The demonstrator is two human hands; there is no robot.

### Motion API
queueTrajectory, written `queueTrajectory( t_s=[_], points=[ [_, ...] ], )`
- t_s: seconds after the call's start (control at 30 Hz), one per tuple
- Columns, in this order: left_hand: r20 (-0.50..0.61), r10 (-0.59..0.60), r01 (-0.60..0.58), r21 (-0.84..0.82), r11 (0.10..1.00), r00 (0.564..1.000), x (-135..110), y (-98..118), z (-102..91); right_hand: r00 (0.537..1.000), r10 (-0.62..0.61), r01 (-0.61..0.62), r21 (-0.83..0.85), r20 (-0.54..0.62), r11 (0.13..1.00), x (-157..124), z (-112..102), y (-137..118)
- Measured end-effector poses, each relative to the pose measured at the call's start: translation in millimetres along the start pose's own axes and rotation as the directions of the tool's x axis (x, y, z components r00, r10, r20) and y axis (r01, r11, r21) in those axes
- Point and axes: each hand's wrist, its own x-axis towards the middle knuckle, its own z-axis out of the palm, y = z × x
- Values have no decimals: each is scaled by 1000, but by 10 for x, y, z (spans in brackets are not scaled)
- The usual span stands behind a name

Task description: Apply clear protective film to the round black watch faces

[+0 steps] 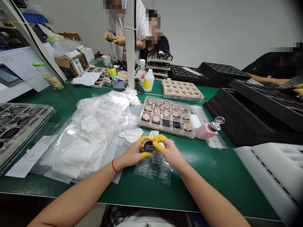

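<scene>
Fingertips [145, 138] in yellow caps on your left hand [132, 154] and right hand [170, 153] pinch the small round black disc [149, 146] by its edge, maybe to keep its face clean, over flat clear plastic bags [153, 168].

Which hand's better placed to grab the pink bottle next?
Probably right. The right hand is on the same side as the pink bottle, with only green mat between. The left hand would have to cross the black disc both hold.
</scene>
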Motion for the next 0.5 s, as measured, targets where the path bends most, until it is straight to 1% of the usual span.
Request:
queueTrajectory(
  t_s=[0.2,0.5],
  points=[
    [9,0,0,13,1000,1000,-7,0,-6,1000,-23,22,-95,-18,995,7,-1,-36],
    [18,15,-15,10,1000,1000,-2,-3,0,1000,-23,21,-101,-21,995,-7,19,-36]
  ],
)
